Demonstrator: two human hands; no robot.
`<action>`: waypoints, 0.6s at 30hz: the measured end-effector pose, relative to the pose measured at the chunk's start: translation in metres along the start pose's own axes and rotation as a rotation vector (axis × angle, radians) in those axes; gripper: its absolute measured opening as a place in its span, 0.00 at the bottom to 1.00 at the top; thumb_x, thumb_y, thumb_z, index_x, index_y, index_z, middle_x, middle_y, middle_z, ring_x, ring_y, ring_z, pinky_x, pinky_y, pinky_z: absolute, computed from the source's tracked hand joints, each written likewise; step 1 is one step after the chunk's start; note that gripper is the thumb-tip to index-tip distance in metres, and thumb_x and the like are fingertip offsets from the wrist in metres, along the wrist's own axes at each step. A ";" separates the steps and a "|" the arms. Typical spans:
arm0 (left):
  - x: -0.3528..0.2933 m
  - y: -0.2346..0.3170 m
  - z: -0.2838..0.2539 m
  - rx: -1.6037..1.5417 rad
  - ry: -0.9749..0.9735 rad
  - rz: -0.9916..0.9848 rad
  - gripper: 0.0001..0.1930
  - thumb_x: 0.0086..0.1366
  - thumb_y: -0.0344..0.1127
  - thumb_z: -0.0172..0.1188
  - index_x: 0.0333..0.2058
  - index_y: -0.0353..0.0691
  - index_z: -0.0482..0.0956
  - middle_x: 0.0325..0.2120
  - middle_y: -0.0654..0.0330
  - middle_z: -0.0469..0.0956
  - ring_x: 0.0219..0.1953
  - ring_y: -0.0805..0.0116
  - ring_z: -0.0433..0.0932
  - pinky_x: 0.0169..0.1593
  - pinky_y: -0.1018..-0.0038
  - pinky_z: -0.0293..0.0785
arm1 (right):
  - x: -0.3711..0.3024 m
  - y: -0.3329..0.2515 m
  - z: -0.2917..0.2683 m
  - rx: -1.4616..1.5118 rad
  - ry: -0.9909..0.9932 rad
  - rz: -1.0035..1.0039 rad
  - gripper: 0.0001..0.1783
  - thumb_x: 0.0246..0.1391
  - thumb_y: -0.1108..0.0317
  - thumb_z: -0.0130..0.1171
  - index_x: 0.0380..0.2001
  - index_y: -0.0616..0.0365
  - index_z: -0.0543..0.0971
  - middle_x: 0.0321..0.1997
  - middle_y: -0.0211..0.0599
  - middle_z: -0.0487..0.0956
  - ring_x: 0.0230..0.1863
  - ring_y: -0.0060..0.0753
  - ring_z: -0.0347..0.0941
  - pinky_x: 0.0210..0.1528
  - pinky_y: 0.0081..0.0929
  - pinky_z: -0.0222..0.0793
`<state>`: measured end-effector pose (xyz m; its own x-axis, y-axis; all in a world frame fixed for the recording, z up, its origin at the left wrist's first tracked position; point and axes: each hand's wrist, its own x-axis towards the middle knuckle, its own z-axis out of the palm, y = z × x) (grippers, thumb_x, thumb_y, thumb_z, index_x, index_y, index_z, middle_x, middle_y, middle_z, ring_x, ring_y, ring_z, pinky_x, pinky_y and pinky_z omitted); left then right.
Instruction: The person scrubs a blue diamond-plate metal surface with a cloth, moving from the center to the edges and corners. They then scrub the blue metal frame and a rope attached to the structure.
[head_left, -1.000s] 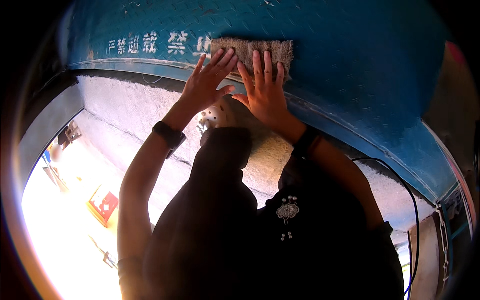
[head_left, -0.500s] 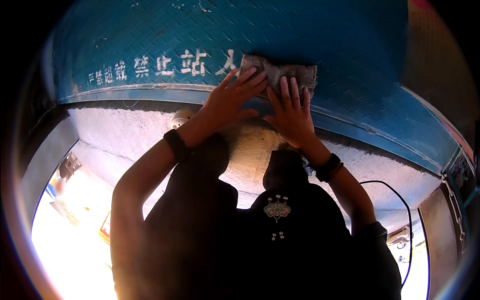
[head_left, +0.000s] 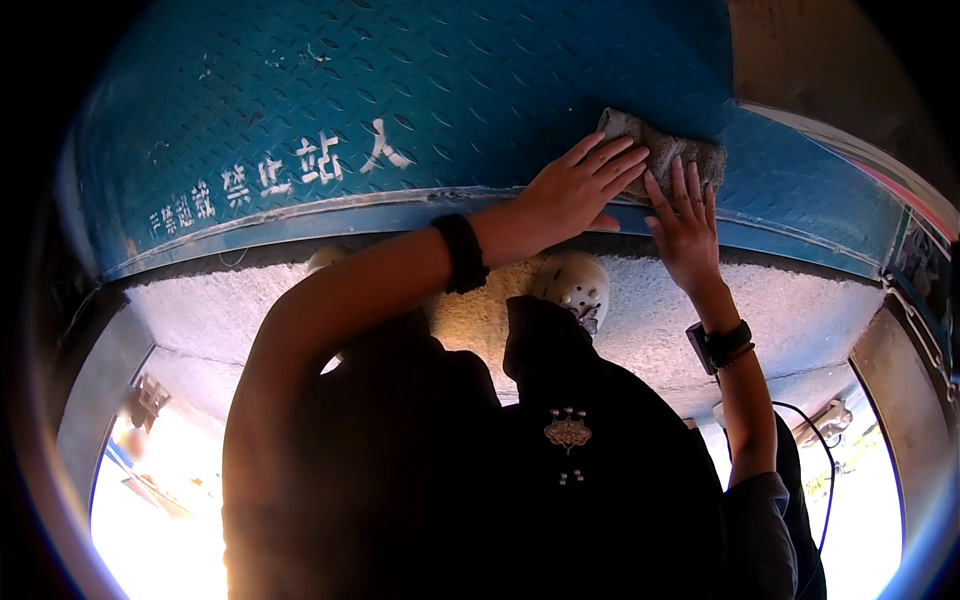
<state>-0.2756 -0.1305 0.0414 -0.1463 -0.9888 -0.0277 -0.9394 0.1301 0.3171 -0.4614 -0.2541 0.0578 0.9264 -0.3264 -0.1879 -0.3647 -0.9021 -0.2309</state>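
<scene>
Cloth [head_left: 665, 143] has been slid rightward along the blue plate [head_left: 470, 90], from beside the white lettering [head_left: 322, 160] to well right of it, so more surface has been passed over; left hand [head_left: 570, 195] and right hand [head_left: 688, 232] are laid on it, each grip flat, unclenched.

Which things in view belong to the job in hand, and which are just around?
In the job:
- cloth, on the blue plate
- blue plate, under the cloth
- left hand, fingers on the cloth
- right hand, same

Just around:
- cable
- chain
- white shoe, worn
</scene>
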 end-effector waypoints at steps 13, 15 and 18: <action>-0.008 -0.025 -0.013 -0.260 -0.064 0.149 0.39 0.54 0.47 0.60 0.60 0.37 0.56 0.64 0.56 0.51 0.66 0.60 0.48 0.66 0.63 0.46 | 0.003 -0.003 -0.001 0.014 0.054 0.051 0.31 0.50 0.62 0.57 0.59 0.32 0.65 0.67 0.40 0.56 0.67 0.46 0.51 0.62 0.59 0.46; -0.007 -0.032 -0.021 -0.201 -0.128 0.191 0.39 0.54 0.45 0.61 0.61 0.39 0.55 0.64 0.58 0.51 0.66 0.62 0.47 0.66 0.63 0.46 | 0.005 -0.003 0.000 0.016 0.091 0.046 0.28 0.51 0.62 0.57 0.57 0.34 0.68 0.66 0.42 0.58 0.67 0.46 0.52 0.62 0.59 0.47; 0.001 -0.042 -0.034 -0.021 -0.286 0.288 0.39 0.54 0.45 0.61 0.62 0.44 0.54 0.64 0.61 0.49 0.67 0.65 0.46 0.67 0.63 0.44 | 0.010 -0.011 -0.004 0.090 0.159 0.066 0.23 0.51 0.60 0.57 0.53 0.41 0.72 0.64 0.45 0.60 0.66 0.49 0.52 0.61 0.60 0.47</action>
<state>-0.2254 -0.1397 0.0605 -0.4858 -0.8516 -0.1969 -0.8413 0.3946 0.3694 -0.4482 -0.2489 0.0626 0.9007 -0.4311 -0.0535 -0.4254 -0.8506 -0.3090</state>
